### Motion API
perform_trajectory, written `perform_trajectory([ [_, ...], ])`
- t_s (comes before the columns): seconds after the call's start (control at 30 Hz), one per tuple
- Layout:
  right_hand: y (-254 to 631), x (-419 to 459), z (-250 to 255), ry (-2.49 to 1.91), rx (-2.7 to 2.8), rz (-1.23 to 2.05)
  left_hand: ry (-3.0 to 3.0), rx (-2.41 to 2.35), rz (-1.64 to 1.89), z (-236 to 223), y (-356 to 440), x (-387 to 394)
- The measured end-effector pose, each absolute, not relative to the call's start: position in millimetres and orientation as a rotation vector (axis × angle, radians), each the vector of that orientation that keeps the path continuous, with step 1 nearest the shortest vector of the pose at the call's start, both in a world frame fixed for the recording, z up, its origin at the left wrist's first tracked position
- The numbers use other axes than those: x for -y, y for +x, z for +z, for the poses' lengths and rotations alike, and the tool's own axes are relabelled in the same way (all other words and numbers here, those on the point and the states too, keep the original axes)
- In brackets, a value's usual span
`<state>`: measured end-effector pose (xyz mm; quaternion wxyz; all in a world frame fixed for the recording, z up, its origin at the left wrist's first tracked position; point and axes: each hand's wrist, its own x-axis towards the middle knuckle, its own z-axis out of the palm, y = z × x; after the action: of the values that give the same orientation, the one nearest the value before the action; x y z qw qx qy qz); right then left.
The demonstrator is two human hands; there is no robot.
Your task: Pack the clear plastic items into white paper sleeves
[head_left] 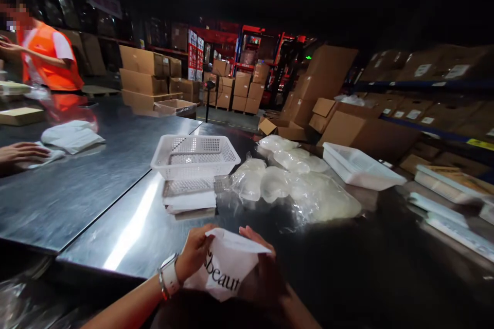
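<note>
Close to the table's front edge, my left hand pinches the upper left corner of a white printed bag. Black letters run across its face, and its top edge is folded over. On the bag's other side is my right hand, gripping its right edge with the fingertips showing above the fold; its palm is in shadow. Beyond my hands stands a white perforated basket. A small stack of white sheets or packets lies just in front of it. Right of that are clear plastic bags of pale, rounded items.
A white tray stands at the right, with more trays beyond. At the left, another person's hand rests by white folded items. A person in an orange vest stands farther back. Cardboard boxes line the background.
</note>
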<state>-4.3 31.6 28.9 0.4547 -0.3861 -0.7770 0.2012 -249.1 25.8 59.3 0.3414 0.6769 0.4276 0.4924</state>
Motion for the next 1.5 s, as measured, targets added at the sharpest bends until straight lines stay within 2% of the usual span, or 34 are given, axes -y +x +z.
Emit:
perform_trajectory([
  [0.1, -3.1, -47.2, 67.8, -0.887, 1.859, 0.859, 1.730, -1.121, 1.240, 77.7, -254.8, -36.0],
  [0.2, 9.7, -57.3, 80.4, -0.671, 2.150, 0.771, 1.807, -0.957, 0.998, 89.5, -263.3, -37.0],
  [0.3, 26.2, -48.5, 58.9, -0.546, 2.477, 0.630, 1.956, -0.819, 0.724, 80.2, -268.9, -25.3],
  [0.4, 37.5, -26.1, 27.9, -0.627, 2.534, 0.718, 2.111, -0.719, 0.610, 53.2, -270.2, -7.5],
  [0.53, 30.8, 4.9, 11.7, -0.832, 2.153, 0.723, 2.064, -0.786, 0.773, 15.7, -260.6, 16.0],
  [0.7, -2.4, 22.9, 16.8, -1.271, 1.399, 0.427, 1.444, -1.328, 1.232, -0.1, -222.5, 31.8],
  [0.87, -13.5, 17.2, 9.3, -1.399, 1.315, 0.222, 1.189, -1.572, 1.374, 6.6, -193.5, 25.0],
  [1.27, -1.6, 0.9, -26.9, -1.489, 1.646, -0.243, 1.415, -1.810, 1.200, -2.4, -200.5, 8.7],
  [1.4, -2.4, -3.4, -32.1, -1.557, 1.594, -0.286, 1.492, -1.827, 1.067, -3.5, -202.0, 2.7],
  [1.5, -3.4, -5.6, -26.1, -1.594, 1.543, -0.195, 1.536, -1.826, 0.973, 0.2, -205.9, -6.4],
])
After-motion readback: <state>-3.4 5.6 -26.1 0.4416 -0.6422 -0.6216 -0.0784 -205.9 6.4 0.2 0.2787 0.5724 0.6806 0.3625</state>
